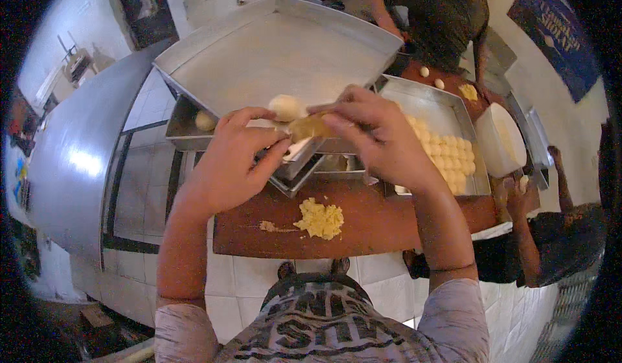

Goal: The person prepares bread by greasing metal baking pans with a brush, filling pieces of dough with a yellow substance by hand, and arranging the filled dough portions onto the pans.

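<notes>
Up in front of me, over the near edge of a large metal tray (278,45), my left hand (241,152) and my right hand (379,129) meet at a small yellowish-brown piece (309,128). Fingertips of both hands pinch its two ends; it looks soft and thin, but blur hides its exact kind. A pale round dough ball (286,107) sits just beyond it, close to my left fingertips, at the tray's near side. Below my hands, a crumbly yellow heap (319,218) lies on the reddish-brown table.
Rows of pale yellow dough balls (447,152) fill part of a metal tray at the right. Beside it stands a white tub (495,139). One person (440,19) works across the table, another (551,246) at the right. A steel surface (71,155) is at the left.
</notes>
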A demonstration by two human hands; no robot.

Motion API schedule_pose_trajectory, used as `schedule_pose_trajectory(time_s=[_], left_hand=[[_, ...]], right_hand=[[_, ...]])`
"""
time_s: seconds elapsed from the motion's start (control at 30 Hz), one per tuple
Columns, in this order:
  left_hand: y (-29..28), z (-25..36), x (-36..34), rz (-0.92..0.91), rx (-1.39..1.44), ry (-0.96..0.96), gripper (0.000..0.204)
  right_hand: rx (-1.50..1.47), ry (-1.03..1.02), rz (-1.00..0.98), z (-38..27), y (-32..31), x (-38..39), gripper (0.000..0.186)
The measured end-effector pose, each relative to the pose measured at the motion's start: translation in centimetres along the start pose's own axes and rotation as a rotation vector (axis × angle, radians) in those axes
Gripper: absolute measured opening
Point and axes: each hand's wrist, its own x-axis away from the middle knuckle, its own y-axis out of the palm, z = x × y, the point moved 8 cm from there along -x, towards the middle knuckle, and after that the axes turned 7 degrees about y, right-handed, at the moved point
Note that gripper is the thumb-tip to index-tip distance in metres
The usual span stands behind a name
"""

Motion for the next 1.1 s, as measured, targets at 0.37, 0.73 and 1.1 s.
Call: schedule_pose_trajectory(time_s=[0.37, 0.73, 1.1], left_hand=[[1.2, 0.8, -4.2, -0.060, 0.184, 0.007, 0.038], [-2.4, 1.3, -1.3, 0.322, 0.181, -0.115, 0.030], [22.0, 10.2, -7.9, -0.102, 0.442, 0.220, 0.014]], right_hand=[[-0.297, 0.240, 0.226, 4.1, -2.7, 5.7, 0.017], [-0.251, 1.311, 0.312, 16.7, -6.7, 38.5, 0.018], [0.266, 1.076, 0.388, 19.9, -7.3, 31.4, 0.030]])
